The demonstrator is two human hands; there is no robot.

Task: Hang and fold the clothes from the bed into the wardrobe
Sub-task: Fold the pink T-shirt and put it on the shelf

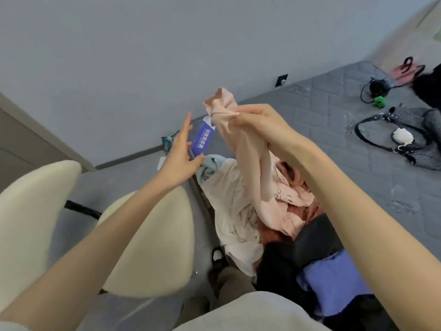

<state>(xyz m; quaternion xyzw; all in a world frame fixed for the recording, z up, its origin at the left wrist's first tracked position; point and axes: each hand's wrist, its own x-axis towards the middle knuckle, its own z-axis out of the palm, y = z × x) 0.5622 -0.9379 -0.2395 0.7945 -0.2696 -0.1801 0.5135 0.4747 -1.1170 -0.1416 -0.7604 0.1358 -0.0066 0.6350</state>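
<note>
Grey bed [334, 139] below, the right hand [257, 125] grips a pink garment [245, 158] hanging lengthwise toward the clothes pile [233, 211], with the left hand [181, 151] just left of it, fingers [187, 123] spread and empty.

Blue carton [202, 137], beyond left hand [179, 161]: print blurred, lower end behind that hand.
Teal item [167, 142] beside it: partly hidden, unidentifiable.
Pink garment [243, 149]: part bunched inside right hand [262, 125], lower end lost in clothes pile [233, 206].
Clothes pile, below right hand: partly covered by the forearm.
Black item [427, 87], far right of right hand: cut by frame edge.
</note>
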